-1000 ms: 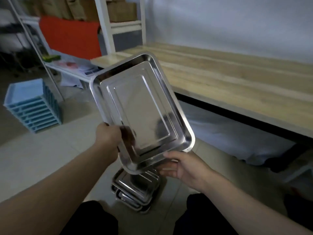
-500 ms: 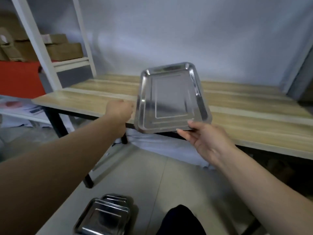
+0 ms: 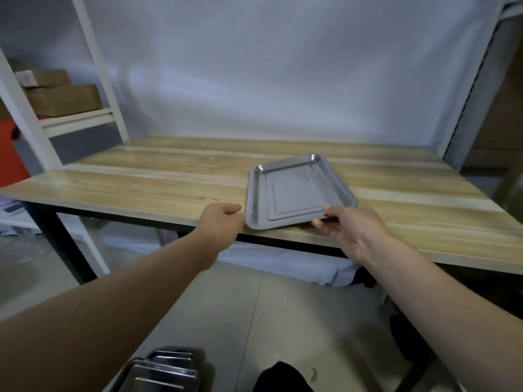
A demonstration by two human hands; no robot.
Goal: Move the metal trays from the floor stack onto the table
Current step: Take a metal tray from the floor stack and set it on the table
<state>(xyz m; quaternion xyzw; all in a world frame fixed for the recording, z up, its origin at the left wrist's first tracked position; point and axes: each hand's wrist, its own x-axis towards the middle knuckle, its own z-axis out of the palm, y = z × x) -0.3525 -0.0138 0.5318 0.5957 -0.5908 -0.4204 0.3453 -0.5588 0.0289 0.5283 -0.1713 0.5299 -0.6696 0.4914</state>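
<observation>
Pinching the tray (image 3: 297, 193) by its near edge, our right hand (image 3: 351, 230) has its fingers (image 3: 329, 212) curled over the rim near the tray's near right corner, thumb underneath as far as we can tell. Our left hand (image 3: 220, 222) sits at the tray's near left corner with its fingers curled in against the rim; whether they actually clasp the metal or only touch it we cannot tell. The tray lies low over the worktop (image 3: 141, 188) at its near edge, right of the middle, its far end on or just above the wood and its near left corner reaching the worktop's front edge. It sits right side up, turned a little askew to the planks. Both our forearms stretch out bare toward it. On the floor (image 3: 254, 306), at the bottom of the view just left of centre, the stack (image 3: 161, 372) of remaining trays shows. Beyond the worktop's left end stands a white shelf (image 3: 76, 117) carrying cardboard boxes (image 3: 59, 94).
</observation>
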